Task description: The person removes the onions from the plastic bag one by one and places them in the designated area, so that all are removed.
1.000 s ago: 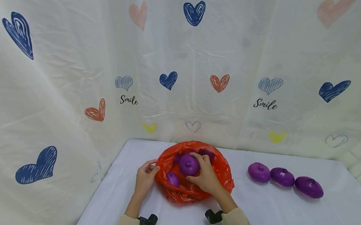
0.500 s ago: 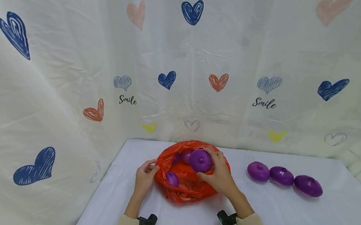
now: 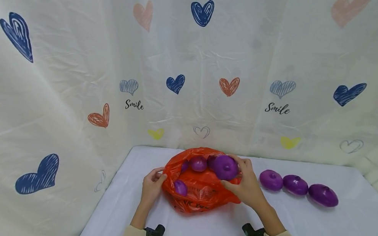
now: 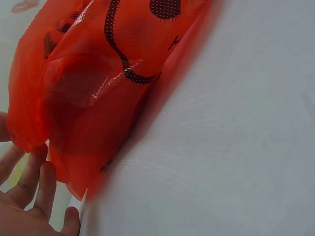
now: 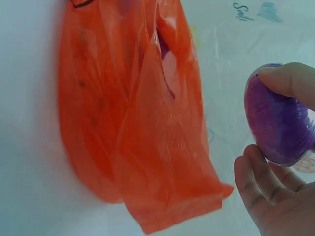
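In the head view a red plastic bag point(image 3: 202, 202) stands on the table with its mouth spread. My left hand point(image 3: 151, 187) pinches the bag's left rim; its fingers point(image 4: 37, 182) show against the plastic in the left wrist view. Over the bag's right rim, my right hand point(image 3: 247, 185) grips a round purple onion point(image 3: 226, 167) between thumb and fingers. The right wrist view shows that onion point(image 5: 275, 118) raised beside the bag point(image 5: 128, 113). Inside the bag lie several more purple onions, one at the back point(image 3: 198, 163) and one near the front left point(image 3: 180, 187).
To the right of the bag, three purple onions form a row: a left one point(image 3: 271, 180), a middle one point(image 3: 295, 185) and a right one point(image 3: 323, 195). A white cloth covers the table point(image 3: 301, 233). Behind it hangs a white curtain point(image 3: 251, 55) printed with hearts.
My right hand has lifted the onion from the middle of the bag and carried it right, to over the right rim. My left hand has stayed at the left rim.
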The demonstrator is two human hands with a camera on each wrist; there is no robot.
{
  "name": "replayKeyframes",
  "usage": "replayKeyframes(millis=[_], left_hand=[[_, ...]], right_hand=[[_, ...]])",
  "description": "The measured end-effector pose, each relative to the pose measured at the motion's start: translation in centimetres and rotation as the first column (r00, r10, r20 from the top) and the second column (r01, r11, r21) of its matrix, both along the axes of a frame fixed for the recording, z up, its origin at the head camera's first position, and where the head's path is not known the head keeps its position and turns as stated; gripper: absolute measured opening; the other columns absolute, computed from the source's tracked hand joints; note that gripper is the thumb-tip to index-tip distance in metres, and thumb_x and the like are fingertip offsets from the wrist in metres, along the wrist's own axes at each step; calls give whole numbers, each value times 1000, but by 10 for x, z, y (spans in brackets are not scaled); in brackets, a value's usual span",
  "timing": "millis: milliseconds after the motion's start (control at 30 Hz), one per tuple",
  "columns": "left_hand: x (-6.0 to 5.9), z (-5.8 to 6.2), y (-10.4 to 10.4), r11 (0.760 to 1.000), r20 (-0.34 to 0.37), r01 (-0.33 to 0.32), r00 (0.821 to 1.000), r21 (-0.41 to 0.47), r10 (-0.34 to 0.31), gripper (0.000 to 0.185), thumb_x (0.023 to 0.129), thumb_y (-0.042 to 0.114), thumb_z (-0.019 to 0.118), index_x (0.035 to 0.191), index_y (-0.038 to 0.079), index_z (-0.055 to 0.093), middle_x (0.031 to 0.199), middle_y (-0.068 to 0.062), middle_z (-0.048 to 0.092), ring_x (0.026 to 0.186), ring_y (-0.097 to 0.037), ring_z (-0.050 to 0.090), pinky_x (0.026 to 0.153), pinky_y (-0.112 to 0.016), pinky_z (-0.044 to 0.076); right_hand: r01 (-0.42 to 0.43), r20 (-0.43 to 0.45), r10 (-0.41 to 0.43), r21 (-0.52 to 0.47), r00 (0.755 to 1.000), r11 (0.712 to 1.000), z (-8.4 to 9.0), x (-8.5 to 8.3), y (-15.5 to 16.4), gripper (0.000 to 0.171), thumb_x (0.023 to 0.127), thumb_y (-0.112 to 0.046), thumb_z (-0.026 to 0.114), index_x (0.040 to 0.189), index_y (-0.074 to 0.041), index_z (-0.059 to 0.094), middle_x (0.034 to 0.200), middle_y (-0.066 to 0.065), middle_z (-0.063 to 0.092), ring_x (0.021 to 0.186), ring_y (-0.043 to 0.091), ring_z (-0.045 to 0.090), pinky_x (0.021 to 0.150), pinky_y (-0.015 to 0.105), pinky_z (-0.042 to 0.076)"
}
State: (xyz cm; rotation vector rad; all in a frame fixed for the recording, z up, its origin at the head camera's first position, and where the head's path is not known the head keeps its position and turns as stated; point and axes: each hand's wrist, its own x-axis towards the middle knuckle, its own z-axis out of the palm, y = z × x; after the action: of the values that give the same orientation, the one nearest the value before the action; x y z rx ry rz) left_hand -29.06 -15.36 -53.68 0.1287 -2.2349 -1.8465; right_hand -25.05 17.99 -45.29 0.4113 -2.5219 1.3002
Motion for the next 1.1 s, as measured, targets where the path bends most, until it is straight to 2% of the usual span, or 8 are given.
replayKeyframes(millis=[100, 300, 367, 533, 667, 800, 933, 1100], left_hand=[[0, 0, 0, 1000, -4, -1, 1000, -1, 1, 26, 96, 16, 68, 122, 14, 73, 94, -8, 66, 83, -17, 56, 67, -20, 50], [1, 2, 2, 1000, 9, -5, 1000, -2, 5, 27, 96, 17, 68, 122, 16, 73, 95, -8, 66, 84, -18, 57, 68, -20, 50], [1, 2, 2, 1000, 13, -9, 1000, -1, 9, 26, 96, 16, 68, 122, 15, 73, 95, -8, 66, 83, -18, 57, 68, -20, 50], [1, 1, 3, 1000, 18, -11, 1000, -3, 11, 27, 96, 16, 67, 122, 15, 73, 95, -8, 65, 83, -17, 56, 68, -20, 50], [1, 1, 2, 1000, 17, -12, 1000, -2, 12, 27, 96, 15, 67, 122, 14, 73, 94, -8, 65, 83, -17, 56, 67, -20, 49], [1, 0, 2, 1000, 16, -15, 1000, -2, 15, 27, 96, 15, 67, 122, 14, 73, 94, -7, 65, 82, -17, 56, 66, -20, 49], [1, 0, 2, 1000, 15, -12, 1000, -5, 12, 27, 96, 15, 67, 122, 14, 73, 94, -8, 65, 83, -18, 56, 67, -20, 50], [1, 1, 2, 1000, 13, -13, 1000, -11, 13, 27, 96, 16, 67, 123, 15, 73, 95, -9, 66, 83, -18, 56, 68, -20, 50]], right_hand=[[17, -2, -17, 8, 1000, 1000, -2, 2, 9, 87, 79, -17, 88, 153, -23, 42, 127, 15, 43, 113, 34, 60, 92, 50, 58], [72, 5, -72, 38, 997, 997, -5, 8, 26, 87, 79, -19, 88, 153, -21, 42, 126, 16, 45, 108, 30, 61, 86, 27, 56], [90, 9, -91, 51, 996, 995, -6, 11, 31, 87, 80, -21, 88, 153, -21, 42, 127, 17, 46, 108, 31, 62, 85, 27, 57], [118, 11, -120, 76, 993, 990, -8, 17, 44, 88, 81, -25, 88, 155, -19, 40, 130, 19, 47, 108, 33, 64, 85, 37, 61], [134, 5, -135, 86, 991, 987, -12, 21, 56, 90, 80, -27, 88, 155, -17, 40, 127, 19, 49, 101, 30, 64, 81, 22, 56], [148, -1, -148, 79, 989, 986, -19, 24, 67, 90, 80, -25, 88, 155, -15, 40, 129, 20, 48, 102, 30, 64, 81, 11, 50], [165, 2, -165, 72, 986, 984, -25, 26, 77, 90, 80, -24, 88, 155, -13, 40, 135, 22, 46, 108, 34, 63, 82, 10, 50], [161, 8, -162, 76, 987, 984, -32, 28, 88, 91, 80, -26, 89, 155, -11, 39, 138, 25, 43, 105, 35, 63, 79, 15, 54]])
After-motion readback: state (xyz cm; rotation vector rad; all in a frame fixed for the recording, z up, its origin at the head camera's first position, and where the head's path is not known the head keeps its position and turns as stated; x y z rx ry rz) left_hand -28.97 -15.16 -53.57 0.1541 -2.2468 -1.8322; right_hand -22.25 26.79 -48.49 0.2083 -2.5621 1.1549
